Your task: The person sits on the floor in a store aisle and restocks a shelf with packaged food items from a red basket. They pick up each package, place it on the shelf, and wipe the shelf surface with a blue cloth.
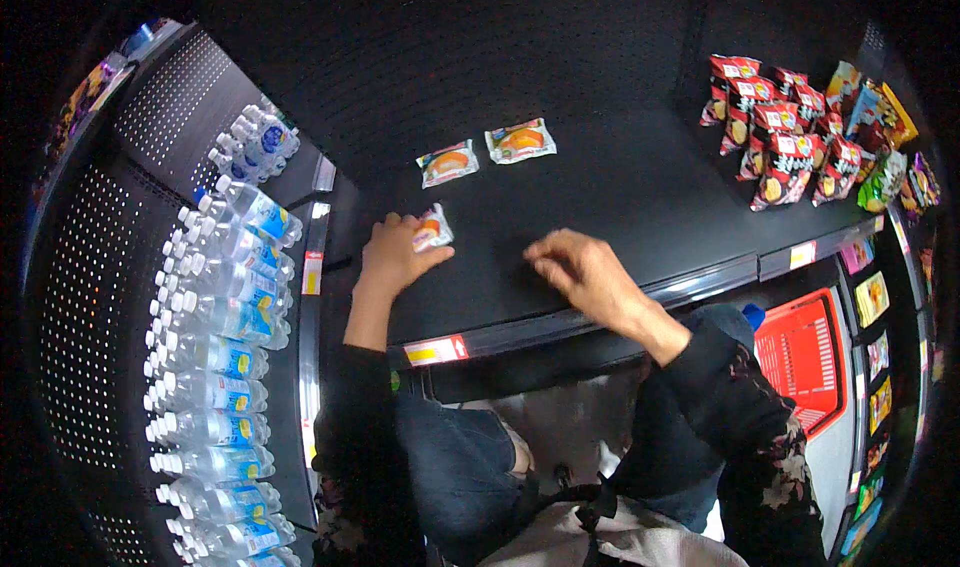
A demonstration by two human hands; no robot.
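On a black store shelf (480,282), my left hand (394,252) is at a small wrapped snack packet (432,229), its thumb by the packet's lower edge; part of the packet is hidden behind the fingers, and whether it is gripped is unclear. Two similar packets with orange pictures, one (448,164) just beyond that hand and another (521,141) to its right, lie flat further back. My right hand (574,263) hovers over the shelf near its front edge, fingers curled, with nothing visible in it.
Rows of clear plastic bottles (240,357) fill the shelf at left. Red snack bags (784,162) stand at the back right, beside other colourful bags (885,180). A red shopping basket (836,357) is at lower right. Price labels (435,350) line the shelf's front edge.
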